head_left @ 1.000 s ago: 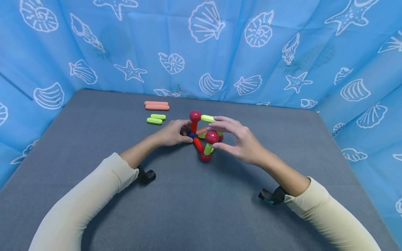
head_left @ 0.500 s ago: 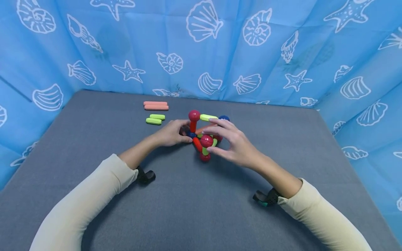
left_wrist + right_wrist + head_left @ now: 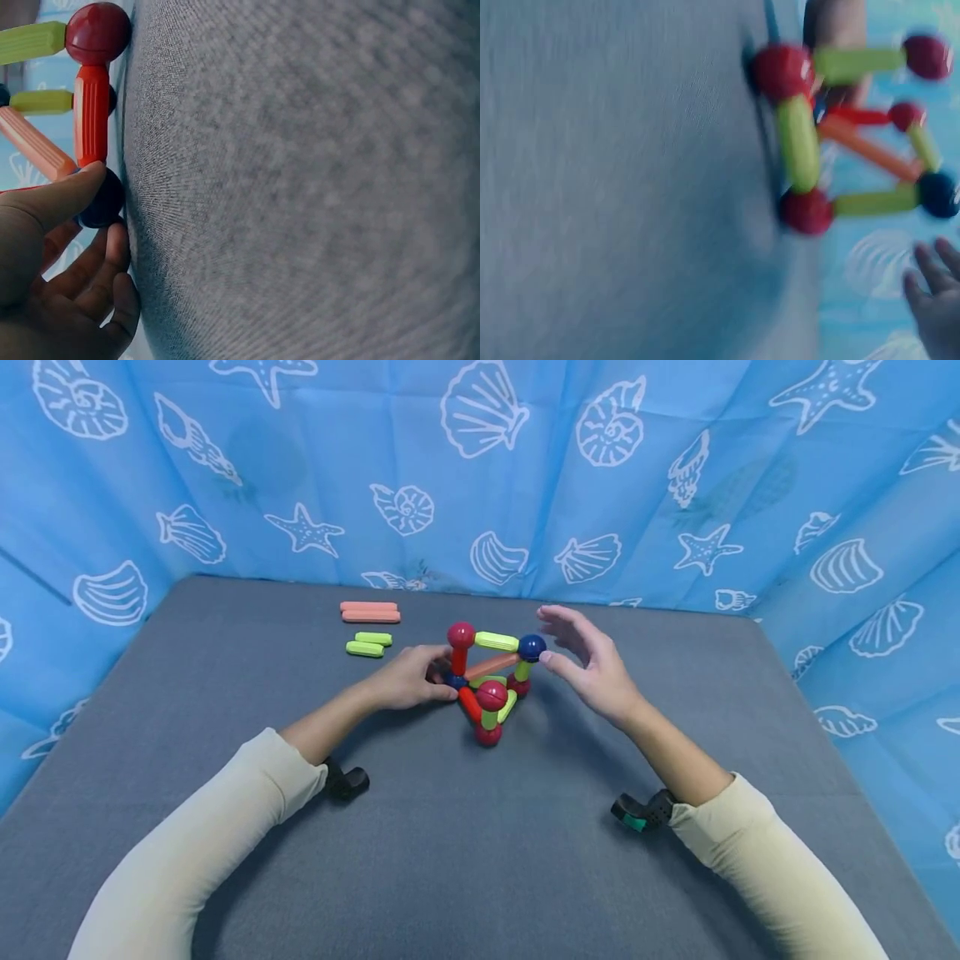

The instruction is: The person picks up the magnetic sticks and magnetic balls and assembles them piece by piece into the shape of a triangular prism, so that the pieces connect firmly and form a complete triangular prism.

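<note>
A frame of magnetic rods and balls stands on the grey table. My left hand (image 3: 411, 678) pinches the dark blue ball (image 3: 105, 201) at its left base corner, thumb on one side and fingers on the other. Above that ball rises a red rod (image 3: 91, 116) topped by a red ball (image 3: 461, 635). A yellow-green rod (image 3: 497, 642) spans from there to an upper blue ball (image 3: 532, 648). An orange rod (image 3: 493, 666) slants up to this blue ball. My right hand (image 3: 592, 668) holds nothing, fingers spread just right of it. Another red ball (image 3: 492, 695) caps the short front post.
Two orange rods (image 3: 370, 612) lie side by side at the back left of the table (image 3: 480, 860). Two yellow-green rods (image 3: 365, 649) lie just in front of them. A blue shell-print curtain (image 3: 420, 435) hangs behind the table.
My right hand first lowered the front red ball on its post, then let go and moved right and back beside the upper blue ball. My left hand stays at the base ball.
</note>
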`<state>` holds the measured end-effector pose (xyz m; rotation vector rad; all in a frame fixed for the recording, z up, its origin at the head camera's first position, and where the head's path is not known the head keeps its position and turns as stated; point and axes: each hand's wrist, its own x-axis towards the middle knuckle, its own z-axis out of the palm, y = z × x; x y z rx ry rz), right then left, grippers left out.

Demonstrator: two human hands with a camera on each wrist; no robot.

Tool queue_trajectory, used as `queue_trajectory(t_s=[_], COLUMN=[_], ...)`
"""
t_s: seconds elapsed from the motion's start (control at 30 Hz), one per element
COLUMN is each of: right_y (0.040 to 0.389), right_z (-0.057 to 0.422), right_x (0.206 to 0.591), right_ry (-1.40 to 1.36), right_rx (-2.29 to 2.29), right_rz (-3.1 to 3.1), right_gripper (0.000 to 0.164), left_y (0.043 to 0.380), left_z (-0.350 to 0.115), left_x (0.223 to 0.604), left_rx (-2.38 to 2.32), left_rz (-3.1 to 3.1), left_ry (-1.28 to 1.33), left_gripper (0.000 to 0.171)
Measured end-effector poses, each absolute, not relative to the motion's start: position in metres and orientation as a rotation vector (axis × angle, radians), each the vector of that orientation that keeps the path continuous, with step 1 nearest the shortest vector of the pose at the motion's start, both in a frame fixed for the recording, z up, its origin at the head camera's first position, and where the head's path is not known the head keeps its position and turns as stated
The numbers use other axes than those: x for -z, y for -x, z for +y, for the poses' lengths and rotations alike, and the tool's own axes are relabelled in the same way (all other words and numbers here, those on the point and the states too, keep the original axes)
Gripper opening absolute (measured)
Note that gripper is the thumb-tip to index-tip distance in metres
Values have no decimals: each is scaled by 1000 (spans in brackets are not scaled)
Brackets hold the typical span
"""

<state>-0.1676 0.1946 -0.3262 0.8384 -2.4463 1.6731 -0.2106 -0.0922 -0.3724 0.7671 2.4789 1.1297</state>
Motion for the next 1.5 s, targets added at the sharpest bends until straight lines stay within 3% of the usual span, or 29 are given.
queue_trajectory(t_s=[0.2,0.37,0.6,0.83,1.0,1.2,1.5], right_y=[188,192,192,192,193,197,197], right_z=[205,204,201,199,200,202,203], right_x=[352,362,366,366,367,368,368], right_ry=[-731,-850,-814,-829,-864,-910,-914], right_rx=[-1792,-1657,-1585,-1599,-1597,-1535,-1545], right_rz=[-2871,-2916,-2930,-2924,-2926,-2956,-2968], right_gripper=[57,51,44,42,42,42,42], left_y=[210,210,211,224,243,257,260], left_z=[-92,-91,-94,-120,-156,-198,-212], left_x=[372,370,367,359,362,375,380], left_rx=[-1107,-1117,-1127,-1258,-1453,-1506,-1431], left_rz=[2484,2477,2447,2516,2734,2928,2891], left_ry=[-766,-766,-768,-805,-572,-285,-101], left_gripper=[56,57,59,42,32,35,41])
